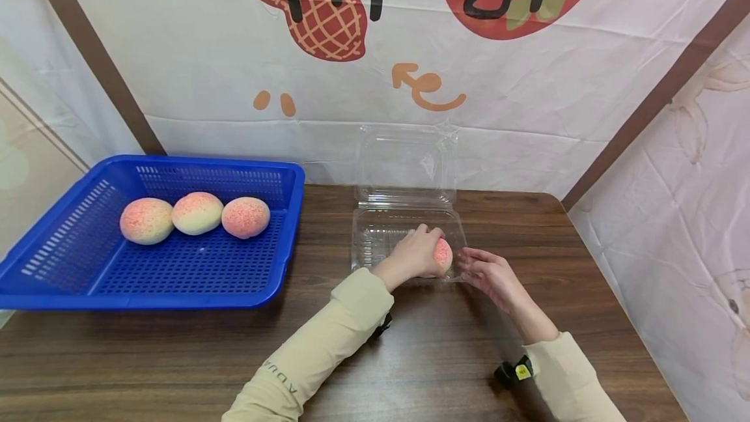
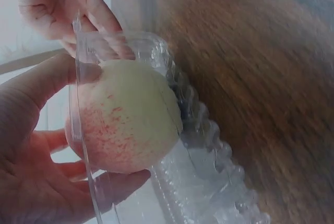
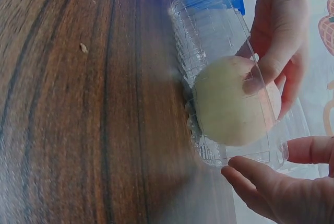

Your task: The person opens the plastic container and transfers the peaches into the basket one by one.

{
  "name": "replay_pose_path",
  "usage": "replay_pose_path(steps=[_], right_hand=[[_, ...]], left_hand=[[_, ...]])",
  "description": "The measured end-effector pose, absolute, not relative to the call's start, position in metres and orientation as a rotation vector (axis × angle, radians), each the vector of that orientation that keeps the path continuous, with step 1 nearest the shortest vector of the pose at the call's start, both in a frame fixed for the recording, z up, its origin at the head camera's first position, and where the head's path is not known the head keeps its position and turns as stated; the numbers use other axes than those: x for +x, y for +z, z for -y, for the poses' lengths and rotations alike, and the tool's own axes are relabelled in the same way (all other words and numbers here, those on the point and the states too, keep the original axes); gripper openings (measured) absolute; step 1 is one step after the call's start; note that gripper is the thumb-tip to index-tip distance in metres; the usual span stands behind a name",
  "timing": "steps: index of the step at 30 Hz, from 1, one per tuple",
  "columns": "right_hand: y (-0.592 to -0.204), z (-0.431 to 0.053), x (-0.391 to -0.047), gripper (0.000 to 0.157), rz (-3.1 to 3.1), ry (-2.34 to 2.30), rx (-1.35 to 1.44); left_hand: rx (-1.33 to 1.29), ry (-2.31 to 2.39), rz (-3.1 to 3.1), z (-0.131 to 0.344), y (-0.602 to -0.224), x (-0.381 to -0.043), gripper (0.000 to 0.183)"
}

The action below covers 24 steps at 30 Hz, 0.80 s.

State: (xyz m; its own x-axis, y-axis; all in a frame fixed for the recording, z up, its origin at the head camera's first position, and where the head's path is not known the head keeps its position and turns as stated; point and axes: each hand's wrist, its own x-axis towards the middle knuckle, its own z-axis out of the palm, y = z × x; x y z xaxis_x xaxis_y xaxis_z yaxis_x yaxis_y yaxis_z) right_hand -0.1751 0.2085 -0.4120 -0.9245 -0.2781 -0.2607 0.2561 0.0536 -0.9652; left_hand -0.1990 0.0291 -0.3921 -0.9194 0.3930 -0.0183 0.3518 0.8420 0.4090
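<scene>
A pink-and-cream peach [image 1: 443,256] lies at the right end of a clear plastic clamshell container [image 1: 375,230], whose lid stands raised at the back. My left hand [image 1: 413,251] reaches into the container and grips this peach. In the left wrist view, the thumb is on one side of the peach [image 2: 130,114] and the fingers curl under the other. My right hand [image 1: 489,275] holds the container's right end at the wall and rim. The right wrist view shows its thumb and fingers [image 3: 250,174] on the clear plastic, apart from the peach.
On the left stands a blue plastic basket [image 1: 275,279] with three more peaches [image 1: 198,213] in a row. A printed white cloth [image 1: 515,116] hangs behind the brown wooden table [image 1: 445,357]. Dark straps [image 1: 512,372] show at the wrists.
</scene>
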Motion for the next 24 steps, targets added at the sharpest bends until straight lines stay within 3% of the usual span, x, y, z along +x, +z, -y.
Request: replay_pose_path(steps=[14,24], right_hand=[[-0.413,-0.209,-0.176,0.049,-1.96,-1.93,-0.018],[-0.413,-0.208,-0.176,0.049,-1.969,-1.934,-0.009]], left_hand=[[0.583,0.56,-2.904,-0.014,-0.393,-0.203,0.077],[0.606,0.537,-2.885,-0.01,-0.397,-0.205,0.074]])
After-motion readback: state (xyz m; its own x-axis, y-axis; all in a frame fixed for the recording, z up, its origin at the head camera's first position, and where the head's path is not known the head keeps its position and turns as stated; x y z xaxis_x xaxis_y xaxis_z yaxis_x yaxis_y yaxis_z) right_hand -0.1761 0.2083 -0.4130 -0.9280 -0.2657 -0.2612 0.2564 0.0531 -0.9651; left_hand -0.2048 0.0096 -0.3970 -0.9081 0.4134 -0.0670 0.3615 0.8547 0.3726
